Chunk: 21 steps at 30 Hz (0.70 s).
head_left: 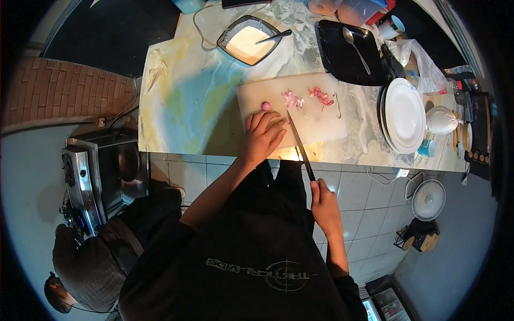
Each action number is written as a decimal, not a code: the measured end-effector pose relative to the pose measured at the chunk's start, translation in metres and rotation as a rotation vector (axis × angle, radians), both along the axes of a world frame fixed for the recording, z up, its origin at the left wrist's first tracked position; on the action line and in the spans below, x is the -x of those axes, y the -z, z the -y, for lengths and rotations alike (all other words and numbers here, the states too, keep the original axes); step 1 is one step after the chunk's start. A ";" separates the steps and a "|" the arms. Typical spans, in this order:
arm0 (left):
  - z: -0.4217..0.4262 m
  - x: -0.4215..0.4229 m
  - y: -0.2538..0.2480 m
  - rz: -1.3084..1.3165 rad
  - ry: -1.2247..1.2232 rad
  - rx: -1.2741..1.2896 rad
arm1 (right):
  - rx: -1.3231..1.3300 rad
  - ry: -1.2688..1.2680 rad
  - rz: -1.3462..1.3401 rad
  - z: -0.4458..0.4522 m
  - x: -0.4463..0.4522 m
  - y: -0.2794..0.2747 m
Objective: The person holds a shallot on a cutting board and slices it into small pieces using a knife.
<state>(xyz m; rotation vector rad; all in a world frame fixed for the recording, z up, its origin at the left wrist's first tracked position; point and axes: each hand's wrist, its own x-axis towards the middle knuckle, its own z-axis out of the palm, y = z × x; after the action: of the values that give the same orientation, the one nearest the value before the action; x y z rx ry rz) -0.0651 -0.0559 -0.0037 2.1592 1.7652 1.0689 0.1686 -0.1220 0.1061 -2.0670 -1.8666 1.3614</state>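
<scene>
We counted one left hand (263, 132), one right hand (323, 199), one knife (299, 140), one cutting board (321, 125), one pink bulb (265, 106), two chopped heaps (293, 99), one square bowl (267, 25), one black tray (337, 49) and one metal spoon (355, 49).

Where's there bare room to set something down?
The widest bare patch is the tabletop left of the cutting board, nearer than the bowl. A narrower strip lies between the cutting board and white plates. The right side is crowded: plates, plastic bag, black tray.
</scene>
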 end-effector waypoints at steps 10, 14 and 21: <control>0.000 0.001 0.000 -0.003 0.002 -0.027 | 0.036 0.007 0.033 -0.001 0.003 -0.006; 0.000 0.000 -0.002 0.000 0.001 -0.021 | 0.035 0.004 0.029 -0.002 0.003 -0.006; 0.000 0.001 -0.001 0.002 -0.007 -0.007 | 0.009 -0.005 0.022 -0.003 0.004 -0.008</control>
<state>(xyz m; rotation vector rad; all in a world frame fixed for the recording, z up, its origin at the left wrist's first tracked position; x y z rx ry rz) -0.0658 -0.0558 -0.0024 2.1571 1.7722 1.0804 0.1643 -0.1192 0.1140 -2.0913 -1.8787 1.3566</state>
